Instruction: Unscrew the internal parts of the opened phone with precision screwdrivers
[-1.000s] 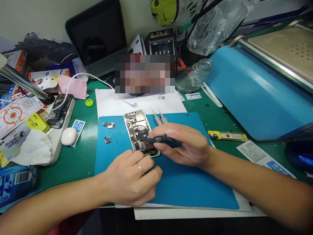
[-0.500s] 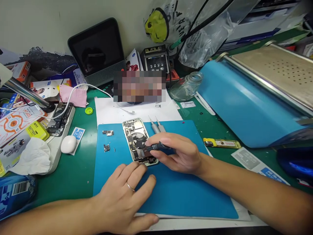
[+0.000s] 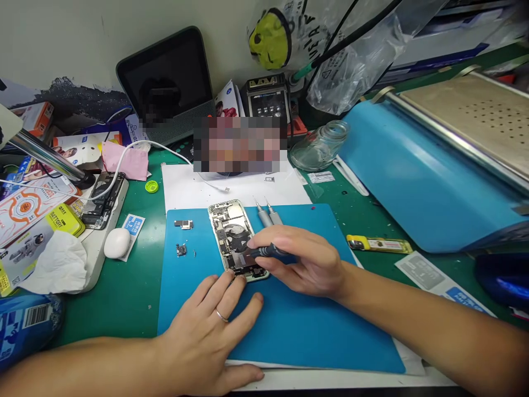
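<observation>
Your right hand point(image 3: 306, 258) pinches a slim, dark-handled tool point(image 3: 270, 251) between thumb and fingers, its tip angled left over the lower half of an opened, pale-framed phone point(image 3: 235, 216) with its inner parts exposed. Whether the tip touches those parts is too small to tell. The phone lies just left of this pinch, on a flat blue rubbery mat point(image 3: 297, 331).

Your left hand point(image 3: 210, 325), a silver ring on one finger, is below and left of the pinch, palm down with its fingers spread; the foremost fingertips are at the phone's bottom edge, and the thumb reaches out at the mat's near edge.

Just beyond the pinch, two grey pen-like tools with thin pointed tips point(image 3: 264, 215) lie side by side. Well left of the grip, past the phone, a small silver-and-black metal part point(image 3: 184, 224) lies above a small dark component point(image 3: 181, 250). Right of the grip, beyond the mat, are a yellow-ended flat cutter point(image 3: 378, 243) and, farther away, a tilted clear glass jar point(image 3: 316, 148).
</observation>
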The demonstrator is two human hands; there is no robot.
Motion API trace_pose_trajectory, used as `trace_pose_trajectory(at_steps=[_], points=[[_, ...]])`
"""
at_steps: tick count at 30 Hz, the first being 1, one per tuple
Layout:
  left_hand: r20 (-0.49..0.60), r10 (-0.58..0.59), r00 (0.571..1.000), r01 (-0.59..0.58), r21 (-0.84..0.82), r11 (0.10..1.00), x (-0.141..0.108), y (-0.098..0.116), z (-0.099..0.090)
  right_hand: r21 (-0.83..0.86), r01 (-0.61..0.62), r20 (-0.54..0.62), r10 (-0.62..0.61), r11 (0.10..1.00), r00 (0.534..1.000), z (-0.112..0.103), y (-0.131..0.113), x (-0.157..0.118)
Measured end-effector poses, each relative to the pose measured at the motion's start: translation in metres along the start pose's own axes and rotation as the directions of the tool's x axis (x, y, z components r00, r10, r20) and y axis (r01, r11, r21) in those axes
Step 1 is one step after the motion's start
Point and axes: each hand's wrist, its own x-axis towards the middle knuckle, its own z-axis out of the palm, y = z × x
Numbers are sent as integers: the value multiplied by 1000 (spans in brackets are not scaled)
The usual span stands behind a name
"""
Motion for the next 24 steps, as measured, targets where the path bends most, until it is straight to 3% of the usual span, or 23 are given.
trace_pose_trajectory(at_steps=[8,24], points=[[31,29,999,-27,-73,997,4,-3,-3,18,-101,-25,102,995,995,1,2,-4],[16,41,999,-39,-114,993,6,-3,-2,23,-124,-18,125,992,992,0,1,-7]])
